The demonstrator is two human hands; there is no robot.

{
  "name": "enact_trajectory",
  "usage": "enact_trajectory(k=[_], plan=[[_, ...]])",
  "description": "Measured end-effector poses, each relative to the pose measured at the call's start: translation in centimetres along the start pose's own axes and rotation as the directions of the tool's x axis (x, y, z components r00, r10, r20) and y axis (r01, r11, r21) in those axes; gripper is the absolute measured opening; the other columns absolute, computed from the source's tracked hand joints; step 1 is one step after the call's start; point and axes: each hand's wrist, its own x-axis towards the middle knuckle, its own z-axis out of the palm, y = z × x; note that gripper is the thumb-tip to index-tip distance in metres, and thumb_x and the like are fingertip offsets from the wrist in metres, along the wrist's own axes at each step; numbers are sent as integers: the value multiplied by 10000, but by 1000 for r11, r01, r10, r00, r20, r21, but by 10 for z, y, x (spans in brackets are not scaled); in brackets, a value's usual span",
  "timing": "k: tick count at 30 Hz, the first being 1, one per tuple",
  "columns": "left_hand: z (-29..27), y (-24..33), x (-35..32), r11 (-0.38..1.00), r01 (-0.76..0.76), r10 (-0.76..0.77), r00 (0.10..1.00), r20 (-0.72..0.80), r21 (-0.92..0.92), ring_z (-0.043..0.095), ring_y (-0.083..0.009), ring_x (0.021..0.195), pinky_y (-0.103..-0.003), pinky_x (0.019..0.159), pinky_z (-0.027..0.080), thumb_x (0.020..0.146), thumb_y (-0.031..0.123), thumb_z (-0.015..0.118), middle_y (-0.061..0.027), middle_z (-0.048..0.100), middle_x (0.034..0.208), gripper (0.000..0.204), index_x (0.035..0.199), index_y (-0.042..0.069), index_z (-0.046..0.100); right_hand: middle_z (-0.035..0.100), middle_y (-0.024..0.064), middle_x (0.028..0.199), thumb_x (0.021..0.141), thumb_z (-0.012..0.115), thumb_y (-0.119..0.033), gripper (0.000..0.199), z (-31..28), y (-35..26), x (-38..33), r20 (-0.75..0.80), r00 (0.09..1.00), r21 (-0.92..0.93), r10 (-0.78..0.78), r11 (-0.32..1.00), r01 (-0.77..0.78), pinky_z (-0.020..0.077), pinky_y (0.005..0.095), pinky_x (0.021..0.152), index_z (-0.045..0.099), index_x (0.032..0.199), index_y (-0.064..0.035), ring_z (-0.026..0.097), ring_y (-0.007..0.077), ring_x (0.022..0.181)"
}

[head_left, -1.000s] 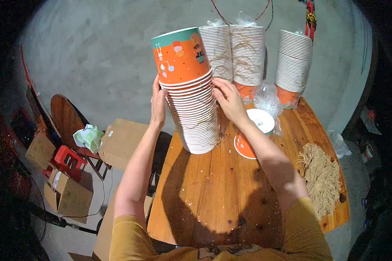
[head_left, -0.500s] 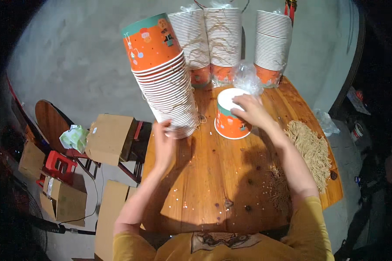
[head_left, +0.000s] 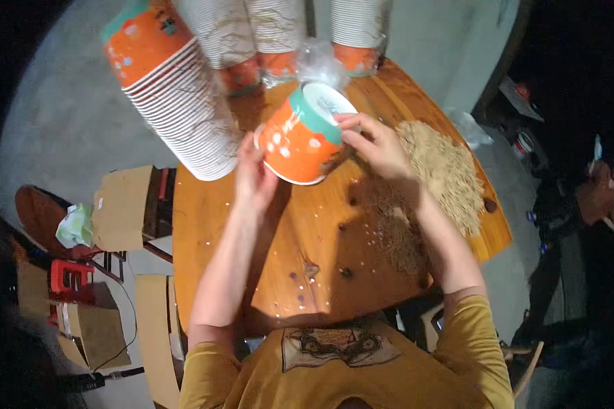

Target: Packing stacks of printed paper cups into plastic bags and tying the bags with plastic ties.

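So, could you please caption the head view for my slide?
Both hands hold a tilted orange paper cup above a wooden table.

Cardboard boxes, red stool

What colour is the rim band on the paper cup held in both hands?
Teal green, above an orange body with white dots, on the paper cup; the head view shows it.

Round wooden table carries tall paper cup stacks along its far edge, a heap of pale straw-like strands right of them, crumbs scattered near the heap
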Motion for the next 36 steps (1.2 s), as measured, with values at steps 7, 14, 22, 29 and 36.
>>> enact_trajectory(k=[7,14,22,29,36], plan=[[65,54,-32,553,-425,186,902,391,717,532,-101,958,-269,844,442,943,105,465,-25,562,1061,378,1314,56,410,653,102,959,886,576,-144,158,-76,24,-70,-83,995,-644,50,759,-91,476,324,800,639,978,-32,613,226,917],[71,39,-86,-248,-654,-74,748,659,715,526,-301,893,-394,880,378,753,-49,540,-118,585,896,424,1158,77,547,614,93,848,790,626,-156,89,-76,66,-97,101,993,-829,59,556,51,453,403,813,635,852,-92,563,298,897],[57,32,-96,-299,-654,-141,751,646,695,527,-275,1032,-475,1045,275,763,-39,557,-103,546,956,418,1157,95,523,580,77,964,780,564,-159,159,-69,72,-79,239,943,-925,231,351,148,405,402,884,610,912,-83,509,277,1009],[47,22,-116,-260,-633,131,725,676,730,432,-350,1202,-474,1032,298,797,-12,556,-137,514,1136,388,1175,68,525,590,128,942,790,510,-164,141,-62,58,-74,-15,953,-768,303,606,-205,435,406,832,556,869,-56,521,325,957],[30,26,-148,-225,-575,137,781,610,787,441,-355,1204,-457,1022,324,806,-9,532,-145,514,1157,355,1155,57,547,572,78,925,828,520,-93,96,-78,69,-80,342,932,-789,122,576,214,453,384,825,579,902,-77,511,295,961]])
